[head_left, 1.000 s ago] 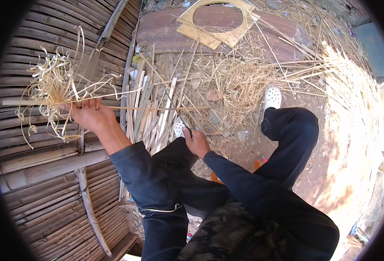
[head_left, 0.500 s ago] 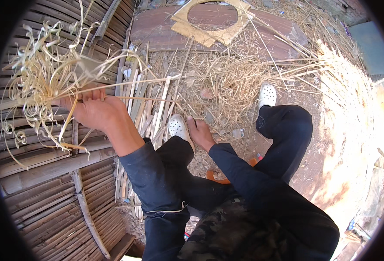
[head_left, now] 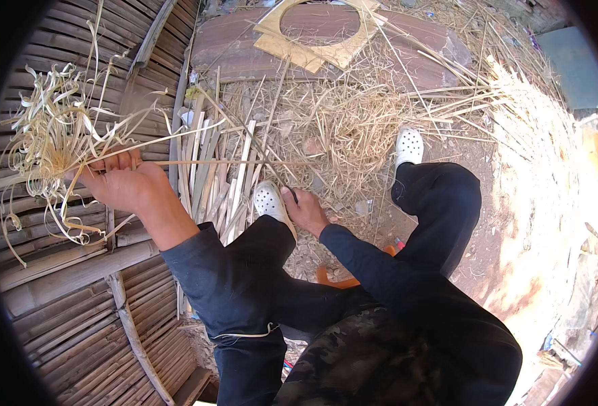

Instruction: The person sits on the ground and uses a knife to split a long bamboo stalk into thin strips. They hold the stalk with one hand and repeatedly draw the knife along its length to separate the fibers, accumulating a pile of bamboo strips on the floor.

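My left hand is closed on a thin bamboo strip at the left, beside the slatted wall. A bushy cluster of pale curled shavings fans out past my fingers. The strip runs rightward from this hand, above my left shoe. Lower and nearer the middle, my right hand is wrapped round a dark handle, seemingly a knife's. From it a thin dark blade-like edge slants up and left, crossing the strip's line. Whether the edge touches the strip I cannot tell.
Split bamboo slats lie between the bamboo wall and my left shoe. A heap of straw-like shavings covers the ground between my feet. Farther off, a board with a round cutout rests on a brown panel.
My left hand has shifted left and slightly down with the strip and its curls. My right hand stays near my left shoe, and the dark edge now shows more plainly. The view has shifted slightly.
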`<control>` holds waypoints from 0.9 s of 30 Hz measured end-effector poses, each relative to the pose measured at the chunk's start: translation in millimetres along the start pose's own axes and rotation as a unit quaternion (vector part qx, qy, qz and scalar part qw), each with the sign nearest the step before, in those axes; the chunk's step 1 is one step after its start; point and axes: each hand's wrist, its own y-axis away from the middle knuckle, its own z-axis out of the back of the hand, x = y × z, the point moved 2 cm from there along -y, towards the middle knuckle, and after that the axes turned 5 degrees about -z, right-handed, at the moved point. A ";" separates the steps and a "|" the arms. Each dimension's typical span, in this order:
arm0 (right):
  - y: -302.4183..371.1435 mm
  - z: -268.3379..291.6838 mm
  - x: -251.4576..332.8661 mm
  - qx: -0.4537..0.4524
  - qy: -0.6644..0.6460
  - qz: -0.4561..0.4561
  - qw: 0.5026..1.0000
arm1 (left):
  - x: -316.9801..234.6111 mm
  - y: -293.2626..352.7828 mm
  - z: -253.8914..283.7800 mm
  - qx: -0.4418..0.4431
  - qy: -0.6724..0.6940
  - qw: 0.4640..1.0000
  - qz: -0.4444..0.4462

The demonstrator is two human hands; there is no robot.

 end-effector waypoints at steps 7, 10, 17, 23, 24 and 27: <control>-1.2 14.9 -196.4 0.017 0.127 -0.202 0.971 | 10.4 -18.3 13.9 0.002 -0.036 0.999 0.007; -9.4 8.5 -179.2 -0.004 0.085 -0.229 0.970 | 11.0 -3.1 -1.1 -0.058 -0.051 0.997 0.006; -2.8 9.1 -196.9 -0.052 0.115 -0.190 0.974 | 14.1 -11.3 -13.6 -0.032 -0.057 0.998 0.002; 9.9 13.4 -159.8 0.022 0.130 -0.210 0.969 | 13.9 -25.2 8.1 -0.012 -0.061 0.998 0.019; 11.6 11.7 -147.9 0.019 0.135 -0.158 0.978 | 13.4 -24.6 4.0 -0.013 -0.053 0.998 0.020; 29.9 11.4 -136.9 0.015 0.161 -0.089 0.983 | 15.3 -29.9 16.1 0.049 -0.050 0.997 0.013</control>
